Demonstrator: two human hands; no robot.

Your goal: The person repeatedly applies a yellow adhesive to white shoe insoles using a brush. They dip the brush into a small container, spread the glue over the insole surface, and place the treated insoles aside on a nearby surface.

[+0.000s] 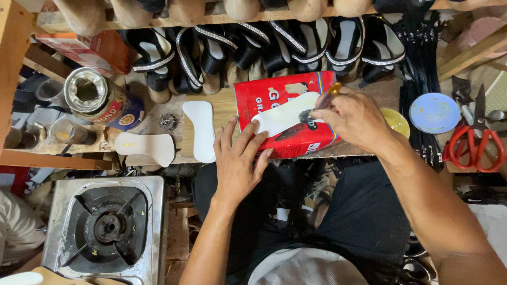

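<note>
The left hand (237,158) lies flat, fingers spread, pinning a white insole (282,113) onto a red box (288,113) on the bench (224,105). The right hand (356,119) grips a brush (322,103), bristles touching the insole. Two more insoles (200,129) lie left; red scissors (478,142) right.

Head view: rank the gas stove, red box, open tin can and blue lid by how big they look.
1. Gas stove, though it sits lower and nearer the camera.
2. Red box, partly covered by both hands.
3. Open tin can.
4. Blue lid.
</note>
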